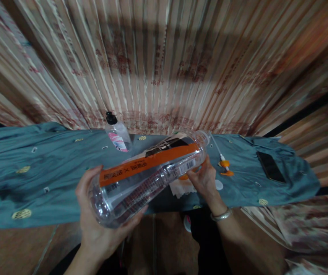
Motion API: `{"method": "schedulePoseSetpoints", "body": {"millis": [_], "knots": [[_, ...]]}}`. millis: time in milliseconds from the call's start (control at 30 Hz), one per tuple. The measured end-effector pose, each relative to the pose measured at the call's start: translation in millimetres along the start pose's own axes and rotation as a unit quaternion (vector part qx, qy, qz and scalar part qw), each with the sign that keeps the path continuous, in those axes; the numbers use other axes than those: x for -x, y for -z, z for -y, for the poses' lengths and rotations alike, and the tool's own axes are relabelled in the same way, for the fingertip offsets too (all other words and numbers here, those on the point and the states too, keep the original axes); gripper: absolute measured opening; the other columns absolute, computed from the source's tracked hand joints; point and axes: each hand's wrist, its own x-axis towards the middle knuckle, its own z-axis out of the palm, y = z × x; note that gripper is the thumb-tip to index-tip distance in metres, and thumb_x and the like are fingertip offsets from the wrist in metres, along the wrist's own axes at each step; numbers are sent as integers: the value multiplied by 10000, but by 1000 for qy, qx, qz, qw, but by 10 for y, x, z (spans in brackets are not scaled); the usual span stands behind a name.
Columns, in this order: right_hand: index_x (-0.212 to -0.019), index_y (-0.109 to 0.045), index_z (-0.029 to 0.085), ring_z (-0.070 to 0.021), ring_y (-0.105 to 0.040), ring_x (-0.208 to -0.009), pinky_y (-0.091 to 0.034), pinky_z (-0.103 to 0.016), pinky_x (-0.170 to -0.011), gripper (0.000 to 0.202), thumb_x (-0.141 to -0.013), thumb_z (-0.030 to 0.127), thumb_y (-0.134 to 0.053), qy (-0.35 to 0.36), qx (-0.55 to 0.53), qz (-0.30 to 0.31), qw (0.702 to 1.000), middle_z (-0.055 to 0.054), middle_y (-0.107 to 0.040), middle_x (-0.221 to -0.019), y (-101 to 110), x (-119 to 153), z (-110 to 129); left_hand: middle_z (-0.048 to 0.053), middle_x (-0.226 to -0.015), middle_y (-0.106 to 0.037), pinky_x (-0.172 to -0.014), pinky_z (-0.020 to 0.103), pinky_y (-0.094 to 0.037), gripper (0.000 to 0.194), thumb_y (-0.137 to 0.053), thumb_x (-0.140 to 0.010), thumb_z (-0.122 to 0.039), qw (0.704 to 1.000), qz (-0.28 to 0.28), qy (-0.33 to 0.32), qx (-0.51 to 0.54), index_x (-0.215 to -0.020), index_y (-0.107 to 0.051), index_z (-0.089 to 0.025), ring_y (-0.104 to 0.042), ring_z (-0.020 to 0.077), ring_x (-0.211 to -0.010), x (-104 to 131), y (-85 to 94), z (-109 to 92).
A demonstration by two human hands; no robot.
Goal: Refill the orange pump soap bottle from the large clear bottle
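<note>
A large clear plastic bottle (152, 179) with an orange label lies tilted across my two hands, above the cloth. Its uncapped mouth points up to the right. My left hand (101, 225) is wrapped around the base end. Near the neck, my right hand (205, 177) grips the underside, with some fingers hidden behind the bottle. An orange pump head (225, 166) with a long white tube rests on the cloth just right of the mouth. Beside my right wrist lies a small white disc (218, 185). A crumpled pale sheet or wrapper (179, 188) is partly covered by the bottle.
A teal patterned cloth (55, 179) covers the narrow table. A smaller clear bottle with a black cap (119, 135) stands at the back, left of centre. A dark phone (270, 166) lies at the right. Pleated curtains (158, 65) hang right behind the table.
</note>
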Motion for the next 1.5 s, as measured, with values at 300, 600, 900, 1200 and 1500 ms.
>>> {"method": "schedulePoseSetpoints", "body": {"millis": [300,600,900,1200,1500], "knots": [[-1169,-636,259,-356,-810,-750,-679,-492,-706,542,-811,637,-789,-15,-11,5,1000,-88,-826,-840,21,1,6,105,-1434,-690,-958,593,-733,1164,-1057,-598,-421,999,39,-4,-25,-1639,-539,-367,-784,395,-1176,54,92,131],[-1218,-632,274,-376,-843,-832,-708,-552,-759,520,-826,579,-787,-3,-12,-6,1000,-114,-853,-928,2,12,1,138,-1456,-672,-964,589,-736,1171,-1056,-641,-450,998,46,-12,-35,-1672,-517,-312,-783,398,-1194,67,85,129],[-1247,-624,266,-385,-835,-827,-702,-560,-771,568,-852,648,-769,3,-4,-11,1000,-143,-869,-968,-15,26,-21,137,-1465,-654,-981,606,-726,1073,-987,-740,-445,999,38,0,-33,-1695,-507,-354,-775,401,-1212,49,73,24],[-1297,-637,246,-384,-826,-858,-696,-538,-774,621,-850,655,-770,2,9,-11,1000,-138,-848,-967,-26,40,-57,116,-1445,-694,-988,608,-722,1149,-1071,-597,-427,999,44,19,-24,-1620,-551,-353,-778,405,-1198,44,107,101],[-1284,-631,252,-392,-832,-856,-692,-549,-776,611,-881,696,-751,15,31,-11,999,-158,-868,-993,-31,42,-73,84,-1372,-705,-946,550,-709,1065,-1057,-592,-479,999,32,20,-16,-1546,-608,-328,-764,354,-1135,-15,93,23]]}}
